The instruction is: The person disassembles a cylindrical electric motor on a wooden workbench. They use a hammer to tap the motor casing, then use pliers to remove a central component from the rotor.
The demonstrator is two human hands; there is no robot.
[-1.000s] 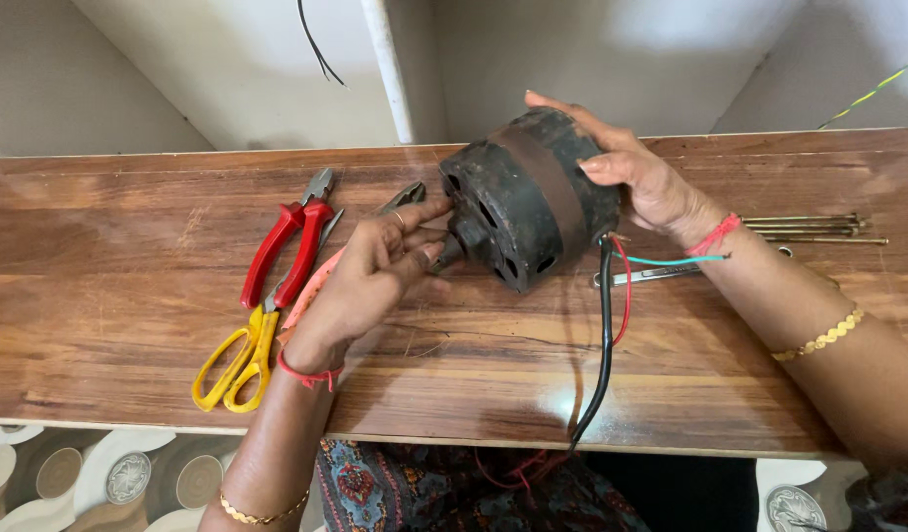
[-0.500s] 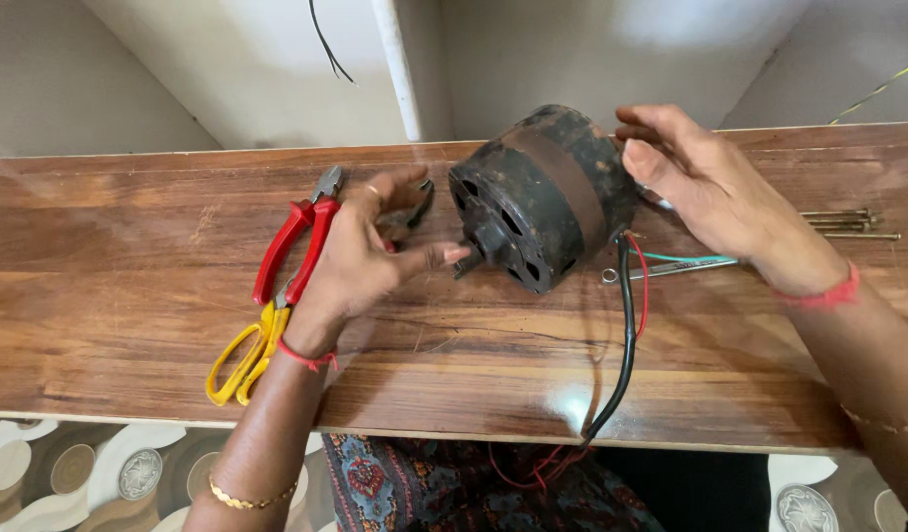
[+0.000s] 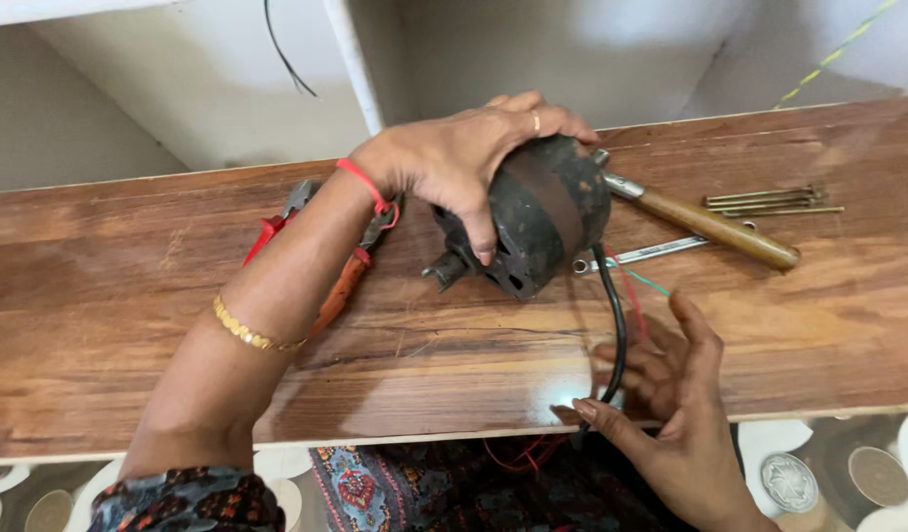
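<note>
Since half a second ago our hands have traded places: our left hand [image 3: 464,158], which was at the motor's shaft end beside the pliers, now lies over the top of the dark round motor [image 3: 533,217], and our right hand [image 3: 666,394], which was cupped on the motor's far side, has dropped to the near edge of the tabletop [image 3: 129,296]; the yellow-handled scissors seen then are now hidden under our left forearm.

Our left hand is closed over the motor, fingers spread across its back and the thumb pressing on its front face, so the motor sits under and within that hand, towards the far edge of the tabletop and a little right of its middle, its short shaft pointing left; our right hand is open, fingers loosely spread, gripping nothing that we can make out, though its fingertips lie just beside the black cable [image 3: 615,325] that runs from the motor down to the near edge; the motor is well apart from this hand, farther in.

Red-handled pliers [image 3: 351,276] lie left of the motor, partly under our left wrist; a wooden-handled tool [image 3: 710,227] lies right of the motor, with a bundle of long thin bolts [image 3: 769,202] beyond it near the right end.
</note>
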